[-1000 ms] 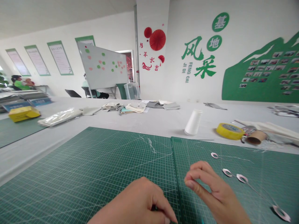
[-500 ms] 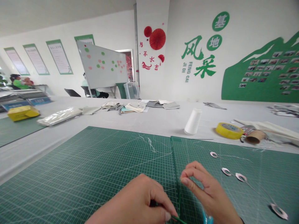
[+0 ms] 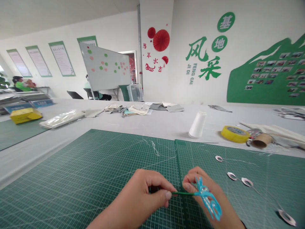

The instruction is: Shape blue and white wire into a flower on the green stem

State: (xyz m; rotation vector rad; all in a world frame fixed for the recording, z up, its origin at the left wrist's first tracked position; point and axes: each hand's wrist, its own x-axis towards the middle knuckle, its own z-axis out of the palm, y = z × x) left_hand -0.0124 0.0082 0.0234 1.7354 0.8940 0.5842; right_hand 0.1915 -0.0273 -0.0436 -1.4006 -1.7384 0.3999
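Low in the head view, my left hand (image 3: pixel 147 194) pinches the end of a thin green stem (image 3: pixel 182 193). The stem runs to the right and bears a bright blue looped flower (image 3: pixel 209 198), which hangs in front of my right hand (image 3: pixel 214 190). The fingers of my right hand are curled together just behind the stem; whether they grip anything is hidden. Beneath both hands lie green gridded cutting mats (image 3: pixel 114 165). Small pale rings with wires, one of them a ring (image 3: pixel 247 182), rest on the mat to the right.
Behind the mats stand a white thread cone (image 3: pixel 198 124), a yellow tape roll (image 3: pixel 235 134) and a cardboard tube (image 3: pixel 262 140). Fabric scraps (image 3: pixel 138 109) lie farther back. A yellow box (image 3: pixel 25 115) and plastic-wrapped packet (image 3: pixel 63 119) are at left. A person in green (image 3: pixel 21 85) sits far left.
My left hand has risen slightly, lifting the stem level. The blue flower, earlier mostly below the frame edge, is now in full view in front of my right hand.
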